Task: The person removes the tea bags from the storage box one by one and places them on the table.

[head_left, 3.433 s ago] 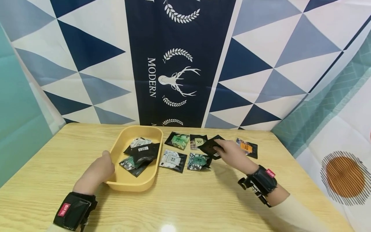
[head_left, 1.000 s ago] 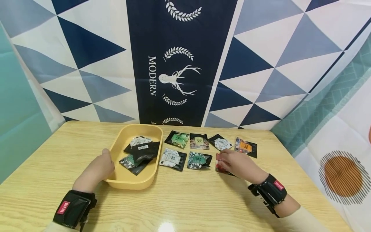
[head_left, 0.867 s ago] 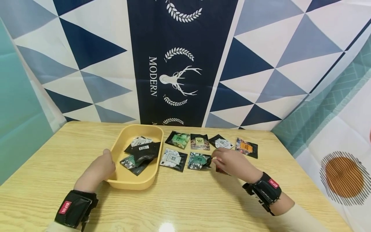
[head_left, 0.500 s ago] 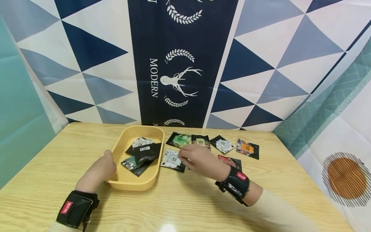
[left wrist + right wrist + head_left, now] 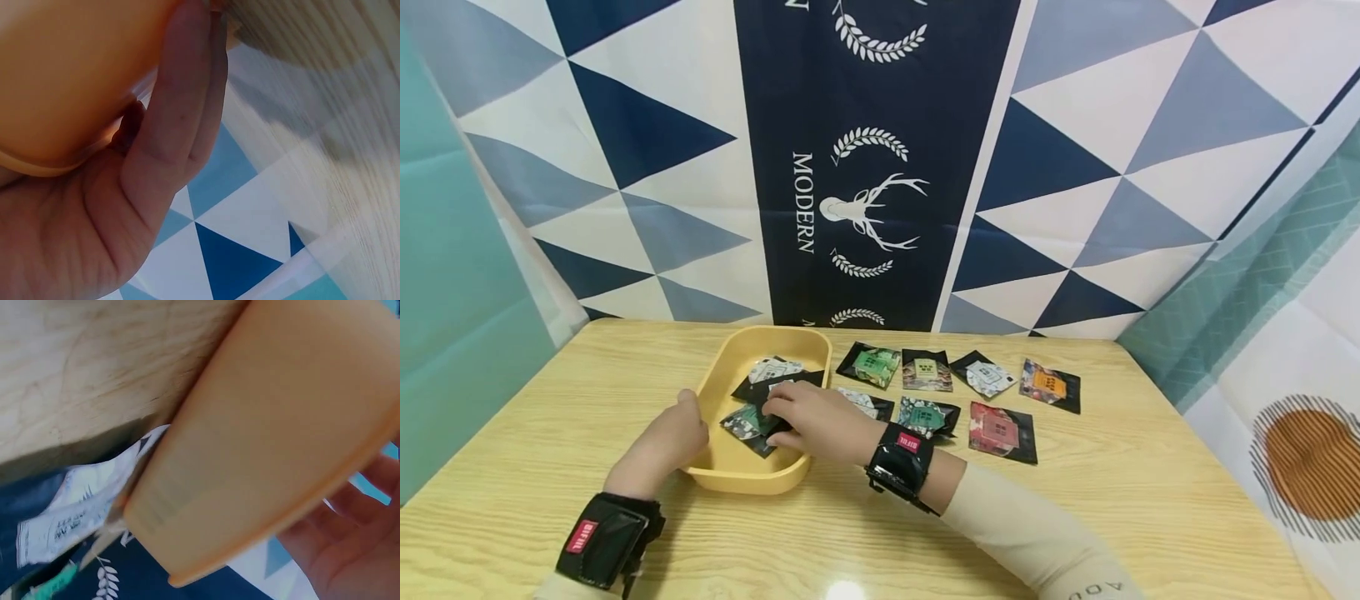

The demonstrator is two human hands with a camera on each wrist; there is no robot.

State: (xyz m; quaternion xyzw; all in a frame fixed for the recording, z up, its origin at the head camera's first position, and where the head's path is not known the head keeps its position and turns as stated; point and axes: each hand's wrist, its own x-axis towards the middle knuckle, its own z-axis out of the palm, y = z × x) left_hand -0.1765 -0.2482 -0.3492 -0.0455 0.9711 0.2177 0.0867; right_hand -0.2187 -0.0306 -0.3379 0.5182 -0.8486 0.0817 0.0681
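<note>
– Status?
– On my remote feed, L hand (image 5: pixel 664 435) grips yellow rectangular plastic tray (image 5: pixel 741 481); R hand (image 5: pixel 827 423) over flat black foil-like packet (image 5: pixel 806 378) inside, can't tell if pinching.
– Tip?
– I'd pinch 1 edge, tray steady.

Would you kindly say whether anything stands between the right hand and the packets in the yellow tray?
Nothing visible does: the right hand reaches over the yellow tray's rim to the packets; contact is unclear.

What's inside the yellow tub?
In the tub I see a white-label packet, a green-label packet and a black packet. The right hand covers part of them; whatever is beneath it is hidden.
</note>
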